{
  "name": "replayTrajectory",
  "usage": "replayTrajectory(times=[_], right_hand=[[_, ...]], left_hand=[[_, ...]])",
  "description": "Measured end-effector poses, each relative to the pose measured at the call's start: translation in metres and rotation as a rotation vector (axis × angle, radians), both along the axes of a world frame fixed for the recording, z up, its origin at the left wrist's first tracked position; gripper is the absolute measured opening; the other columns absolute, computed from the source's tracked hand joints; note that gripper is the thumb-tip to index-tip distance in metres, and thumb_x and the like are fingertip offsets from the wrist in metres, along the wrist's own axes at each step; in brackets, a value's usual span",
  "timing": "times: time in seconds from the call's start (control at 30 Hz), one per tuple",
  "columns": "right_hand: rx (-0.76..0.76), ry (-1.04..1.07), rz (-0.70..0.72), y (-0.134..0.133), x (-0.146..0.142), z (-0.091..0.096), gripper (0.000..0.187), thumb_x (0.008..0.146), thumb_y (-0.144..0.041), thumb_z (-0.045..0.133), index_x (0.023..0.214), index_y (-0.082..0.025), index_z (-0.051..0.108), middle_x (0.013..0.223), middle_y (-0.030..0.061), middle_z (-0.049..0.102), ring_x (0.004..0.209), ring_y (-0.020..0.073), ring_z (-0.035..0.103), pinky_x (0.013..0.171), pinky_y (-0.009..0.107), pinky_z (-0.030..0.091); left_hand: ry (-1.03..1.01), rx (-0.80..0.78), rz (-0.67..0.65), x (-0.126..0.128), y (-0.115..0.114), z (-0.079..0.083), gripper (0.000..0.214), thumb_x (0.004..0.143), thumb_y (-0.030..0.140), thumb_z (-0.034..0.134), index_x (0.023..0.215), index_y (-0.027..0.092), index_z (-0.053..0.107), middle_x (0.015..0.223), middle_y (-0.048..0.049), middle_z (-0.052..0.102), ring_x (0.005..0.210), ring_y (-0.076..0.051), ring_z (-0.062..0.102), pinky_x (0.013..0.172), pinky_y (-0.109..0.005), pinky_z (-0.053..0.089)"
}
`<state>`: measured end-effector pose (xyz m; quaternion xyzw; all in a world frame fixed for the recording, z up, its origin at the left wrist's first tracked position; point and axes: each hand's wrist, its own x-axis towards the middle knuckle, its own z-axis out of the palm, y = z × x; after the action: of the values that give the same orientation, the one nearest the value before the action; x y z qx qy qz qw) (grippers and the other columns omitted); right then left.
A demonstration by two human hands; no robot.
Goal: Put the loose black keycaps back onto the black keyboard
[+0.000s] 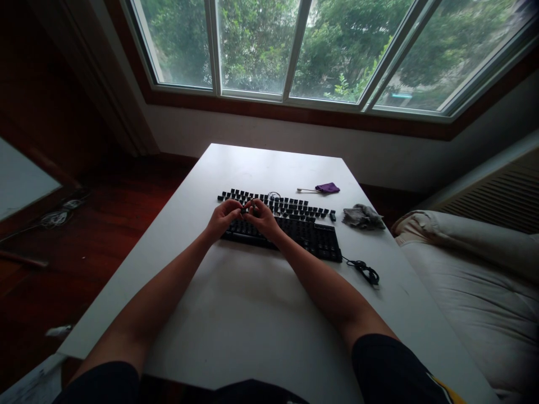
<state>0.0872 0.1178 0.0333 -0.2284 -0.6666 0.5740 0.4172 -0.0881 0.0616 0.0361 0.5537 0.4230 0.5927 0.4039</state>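
Note:
My left hand (223, 217) and my right hand (262, 217) meet above the left part of a black keyboard (295, 234). The fingers of both are pinched together around a small dark piece that looks like a keycap (244, 211); the fingertips cover most of it. Loose black keycaps (295, 207) lie in rows on the white table just behind the keyboard. Part of the keyboard is hidden beneath my hands and wrists.
A coiled black cable (365, 271) lies off the keyboard's right end. Farther back are a crumpled grey cloth (362, 216), a purple cloth (327, 188) and a thin stick (307, 190). The white table (252, 314) stands before a window, with a pale padded seat (467, 280) on the right.

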Motion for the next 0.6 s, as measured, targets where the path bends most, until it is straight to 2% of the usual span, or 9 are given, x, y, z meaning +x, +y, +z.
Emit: replayTrajectory(times=[0.17, 0.4, 0.6], right_hand=[[-0.030, -0.009, -0.024, -0.0037, -0.0011, 0.0028, 0.042, 0.070, -0.046, 0.084, 0.093, -0.024, 0.056, 0.066, -0.0077, 0.043, 0.059, 0.0096, 0.036, 0.053, 0.022, 0.031], [-0.008, -0.015, -0.027, -0.0067, -0.0006, 0.0053, 0.042, 0.072, -0.048, 0.082, 0.094, -0.025, 0.055, 0.066, -0.0076, 0.043, 0.059, 0.0101, 0.036, 0.054, 0.022, 0.032], [0.058, -0.019, -0.044, -0.0075, 0.0020, 0.0061, 0.034, 0.079, -0.050, 0.075, 0.090, -0.022, 0.059, 0.070, -0.0043, 0.048, 0.064, 0.0117, 0.043, 0.059, 0.024, 0.036]], left_hand=[[-0.027, -0.008, -0.030, 0.0002, -0.0018, 0.0011, 0.027, 0.086, 0.036, 0.072, 0.103, 0.016, 0.066, 0.089, -0.0034, 0.069, 0.079, -0.015, 0.067, 0.077, -0.030, 0.055], [-0.024, -0.008, -0.034, -0.0002, -0.0024, 0.0033, 0.028, 0.085, 0.038, 0.073, 0.104, 0.016, 0.068, 0.094, -0.0046, 0.071, 0.081, -0.016, 0.067, 0.078, -0.030, 0.055], [0.007, -0.011, -0.001, -0.0025, -0.0012, 0.0021, 0.026, 0.089, 0.039, 0.068, 0.102, 0.016, 0.070, 0.087, -0.0028, 0.069, 0.072, -0.013, 0.062, 0.073, -0.028, 0.053]])
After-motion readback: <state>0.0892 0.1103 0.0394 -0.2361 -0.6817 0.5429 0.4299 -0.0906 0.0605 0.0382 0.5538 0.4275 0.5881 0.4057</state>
